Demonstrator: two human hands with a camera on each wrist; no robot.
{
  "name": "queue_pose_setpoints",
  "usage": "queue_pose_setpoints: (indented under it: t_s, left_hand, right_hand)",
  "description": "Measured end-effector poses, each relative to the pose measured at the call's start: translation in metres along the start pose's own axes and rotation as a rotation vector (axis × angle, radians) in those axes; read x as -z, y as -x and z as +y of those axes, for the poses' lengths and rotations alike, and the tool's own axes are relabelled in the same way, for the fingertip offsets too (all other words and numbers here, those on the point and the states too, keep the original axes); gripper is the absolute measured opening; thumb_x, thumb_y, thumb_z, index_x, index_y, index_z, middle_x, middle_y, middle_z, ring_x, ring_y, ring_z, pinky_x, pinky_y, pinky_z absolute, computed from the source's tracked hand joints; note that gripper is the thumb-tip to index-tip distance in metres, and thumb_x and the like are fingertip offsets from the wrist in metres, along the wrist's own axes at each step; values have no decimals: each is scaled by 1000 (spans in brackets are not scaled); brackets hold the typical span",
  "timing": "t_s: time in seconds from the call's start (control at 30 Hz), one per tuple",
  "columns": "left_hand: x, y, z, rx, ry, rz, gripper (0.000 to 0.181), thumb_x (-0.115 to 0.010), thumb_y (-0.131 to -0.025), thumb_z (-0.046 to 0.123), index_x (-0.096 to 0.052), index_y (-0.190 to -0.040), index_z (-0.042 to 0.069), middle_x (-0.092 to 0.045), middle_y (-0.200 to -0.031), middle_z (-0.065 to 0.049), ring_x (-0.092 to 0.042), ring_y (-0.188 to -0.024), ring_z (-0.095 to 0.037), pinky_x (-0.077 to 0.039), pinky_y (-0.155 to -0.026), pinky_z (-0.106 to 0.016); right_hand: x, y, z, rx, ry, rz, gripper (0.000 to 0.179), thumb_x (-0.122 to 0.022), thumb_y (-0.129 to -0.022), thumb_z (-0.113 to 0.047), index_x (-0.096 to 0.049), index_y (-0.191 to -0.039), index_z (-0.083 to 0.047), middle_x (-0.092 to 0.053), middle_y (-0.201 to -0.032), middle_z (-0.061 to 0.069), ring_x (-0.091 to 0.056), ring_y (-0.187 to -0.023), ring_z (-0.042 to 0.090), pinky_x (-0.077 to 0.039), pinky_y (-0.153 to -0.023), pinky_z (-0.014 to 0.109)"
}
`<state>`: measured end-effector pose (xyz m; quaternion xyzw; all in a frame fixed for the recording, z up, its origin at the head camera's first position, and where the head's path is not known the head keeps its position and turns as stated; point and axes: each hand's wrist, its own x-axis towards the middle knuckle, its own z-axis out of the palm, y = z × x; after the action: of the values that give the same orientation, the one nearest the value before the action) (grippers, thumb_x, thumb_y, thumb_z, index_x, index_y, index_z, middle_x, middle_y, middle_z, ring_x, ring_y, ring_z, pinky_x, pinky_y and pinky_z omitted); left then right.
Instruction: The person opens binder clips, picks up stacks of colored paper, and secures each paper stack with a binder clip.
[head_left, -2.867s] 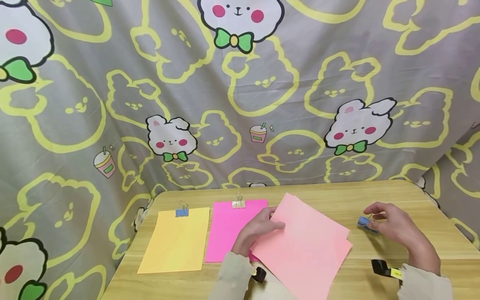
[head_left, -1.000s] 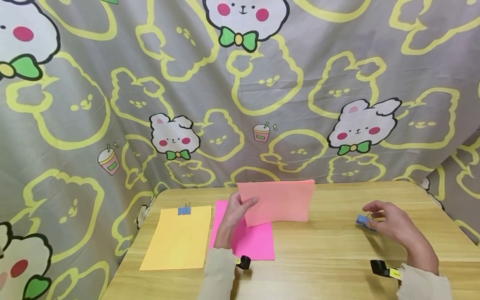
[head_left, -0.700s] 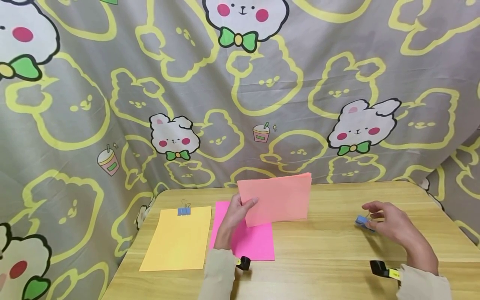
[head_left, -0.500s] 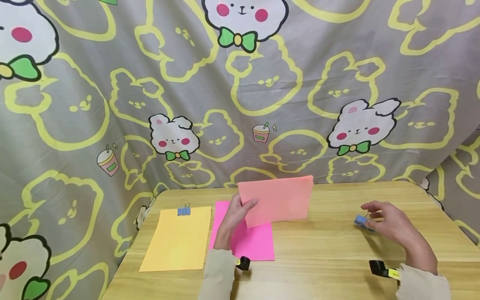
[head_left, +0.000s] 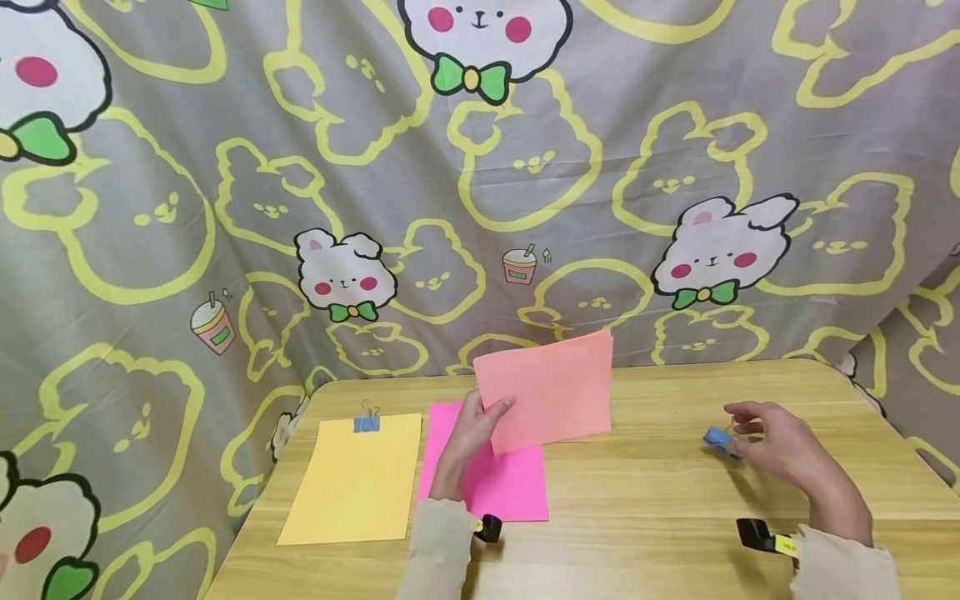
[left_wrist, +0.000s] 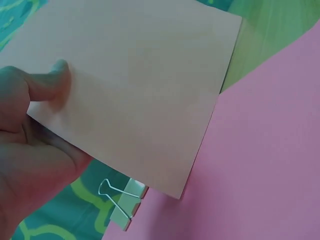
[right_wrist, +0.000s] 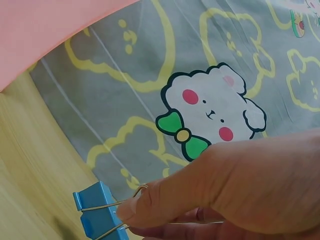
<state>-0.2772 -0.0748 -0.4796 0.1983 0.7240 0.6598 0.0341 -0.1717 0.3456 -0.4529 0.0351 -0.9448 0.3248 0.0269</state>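
My left hand [head_left: 468, 429] grips several sheets of light pink paper [head_left: 551, 392] by their left edge, thumb on the near face; the sheets stand tilted up over the table. Beneath them lies a stack of magenta paper [head_left: 517, 492], partly covered. A pale binder clip [left_wrist: 128, 204] sits on its edge in the left wrist view; the sheets and hand mostly hide it in the head view. At the right, my right hand [head_left: 780, 442] pinches a blue binder clip [head_left: 722, 442] by its wire handles, just above the table. In the right wrist view the thumb [right_wrist: 150, 202] presses a handle.
Yellow paper [head_left: 352, 483] with a blue binder clip [head_left: 367, 424] at its top edge lies on the left of the wooden table [head_left: 637, 533]. A patterned curtain [head_left: 570, 192] hangs right behind the table's back edge.
The pink sheets were lying low and slanted over the magenta paper; my left hand has raised them upright and shifted left. The clip in my right hand has moved slightly left.
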Motion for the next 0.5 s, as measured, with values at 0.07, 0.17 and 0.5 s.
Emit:
queue_pose_setpoints:
  t_s: [0.07, 0.17, 0.5]
  left_hand:
    - [-1, 0, 0, 2, -13, 25, 23, -60, -103, 5, -63, -121, -9, -71, -107, -22, -68, -92, -15, -56, -82, -30]
    - [-2, 1, 1, 13, -18, 50, 23, -61, -103, 6, -64, -121, -8, -72, -105, -22, -70, -90, -18, -57, -81, -30]
    - [-2, 0, -4, 33, 53, 53, 23, -61, -102, 5, -63, -119, -10, -71, -92, -17, -69, -76, -15, -57, -69, -28]
  right_hand:
    - [0, 0, -1, -6, 1, -1, 51, -74, -85, 2, -54, -128, 20, -64, -114, 35, -63, -105, 52, -56, -79, 53]
    - [1, -1, -2, -13, -2, -10, 50, -73, -85, 2, -54, -128, 21, -65, -112, 34, -63, -105, 52, -56, -79, 53]
    - [2, 0, -6, -47, -24, 4, 49, -74, -86, -1, -56, -128, 18, -67, -112, 30, -63, -107, 50, -56, -80, 50]
